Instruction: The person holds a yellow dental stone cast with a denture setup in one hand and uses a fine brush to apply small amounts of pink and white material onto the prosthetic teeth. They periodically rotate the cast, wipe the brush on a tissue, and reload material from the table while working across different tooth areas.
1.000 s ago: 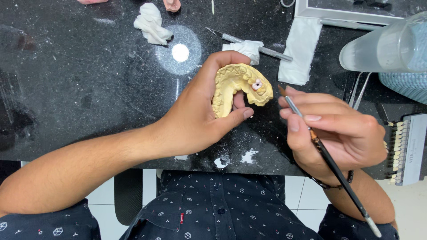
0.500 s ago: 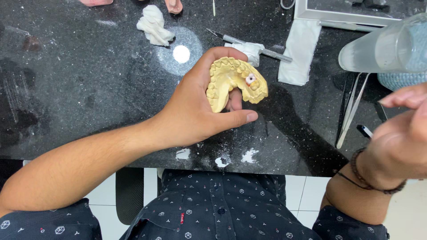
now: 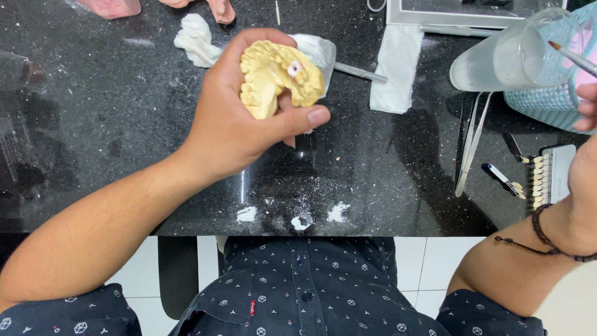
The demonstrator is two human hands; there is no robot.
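My left hand (image 3: 239,118) grips a yellow plaster dental cast (image 3: 277,74) above the black stone table (image 3: 93,124); a small white tooth piece with a pink spot sits on the cast's arch. My right hand (image 3: 584,106) is at the right edge, mostly cut off, holding a thin brush (image 3: 572,57) whose tip points over a clear glass (image 3: 504,56) lying toward the right. A dark cord bracelet circles my right wrist.
White putty lump (image 3: 196,40), folded white tissue (image 3: 395,62), a metal instrument (image 3: 360,73), tweezers (image 3: 469,146), a tooth shade guide (image 3: 544,177) and white powder spots (image 3: 301,218) lie on the table. Another person's fingers (image 3: 217,7) show at the top edge.
My right hand swung away from the cast to the far right and up, carrying the brush to the glass. My left hand with the cast shifted slightly up and left in view.
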